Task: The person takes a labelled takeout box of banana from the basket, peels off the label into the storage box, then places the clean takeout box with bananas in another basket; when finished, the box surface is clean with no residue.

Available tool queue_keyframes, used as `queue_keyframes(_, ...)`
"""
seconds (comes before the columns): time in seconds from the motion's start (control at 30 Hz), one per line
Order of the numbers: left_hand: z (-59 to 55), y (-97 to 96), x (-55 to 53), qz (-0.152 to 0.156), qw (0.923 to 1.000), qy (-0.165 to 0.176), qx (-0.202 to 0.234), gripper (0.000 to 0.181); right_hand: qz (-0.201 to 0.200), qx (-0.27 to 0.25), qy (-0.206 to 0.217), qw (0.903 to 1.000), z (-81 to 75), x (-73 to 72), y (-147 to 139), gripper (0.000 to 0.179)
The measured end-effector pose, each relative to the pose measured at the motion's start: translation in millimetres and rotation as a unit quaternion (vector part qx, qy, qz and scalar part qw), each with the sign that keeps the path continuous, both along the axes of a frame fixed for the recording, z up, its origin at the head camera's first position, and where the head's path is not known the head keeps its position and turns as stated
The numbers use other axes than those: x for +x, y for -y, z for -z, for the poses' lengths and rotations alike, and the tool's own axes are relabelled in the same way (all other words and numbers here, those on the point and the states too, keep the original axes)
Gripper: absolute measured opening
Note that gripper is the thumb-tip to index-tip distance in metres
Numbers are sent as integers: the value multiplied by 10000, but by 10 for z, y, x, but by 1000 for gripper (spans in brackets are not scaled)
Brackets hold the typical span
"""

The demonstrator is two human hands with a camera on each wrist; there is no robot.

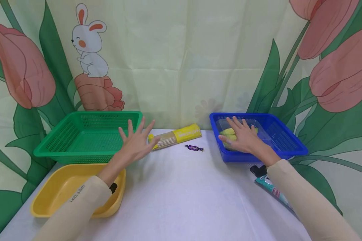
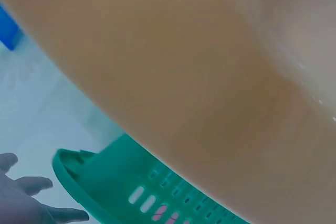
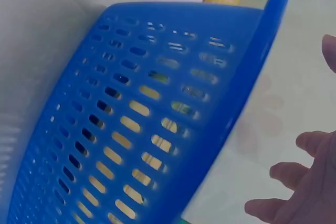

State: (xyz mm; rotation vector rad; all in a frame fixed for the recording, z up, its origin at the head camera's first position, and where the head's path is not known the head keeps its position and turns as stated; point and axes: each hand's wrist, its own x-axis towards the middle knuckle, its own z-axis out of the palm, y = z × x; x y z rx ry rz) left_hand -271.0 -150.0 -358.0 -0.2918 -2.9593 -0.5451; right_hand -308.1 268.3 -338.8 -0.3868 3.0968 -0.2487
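Note:
My left hand (image 1: 136,143) is held up with its fingers spread, beside the right end of the green basket (image 1: 87,155). Fingers of that hand (image 2: 31,187) also show at the lower left of the left wrist view. Over the blue basket (image 1: 259,156) my right hand (image 1: 243,137) is spread wide and holds nothing. Beneath it, in the basket, lies a clear pack of yellow-green produce (image 1: 228,131), partly hidden by the hand. The right wrist view shows this pack only as yellow through the basket's slots.
A yellow basin (image 1: 48,187) stands before the green basket. Between the baskets lie a yellow pack of noodles (image 1: 188,133) and a purple wrapped candy (image 1: 194,148). A teal tube (image 1: 271,187) lies by my right forearm, partly covered. A printed curtain (image 1: 169,50) hangs behind.

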Motion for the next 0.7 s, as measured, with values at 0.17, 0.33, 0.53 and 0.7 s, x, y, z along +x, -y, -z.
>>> queue_keyframes(0.17,0,-76,-1,43,10000,64,26,78,62,-132,144,9998,-49,-48,-82,99)
queue_keyframes(0.33,-16,-143,5,50,10000,-1,52,77,132,-266,227,9993,-97,-113,-186,97)
queue_keyframes(0.53,-89,-206,13,160,9998,42,129,76,153,-479,391,9980,-175,-195,-315,102)
queue_keyframes(0.7,-180,-297,10,197,9996,131,168,76,159,-630,489,9967,-246,-264,-413,104)
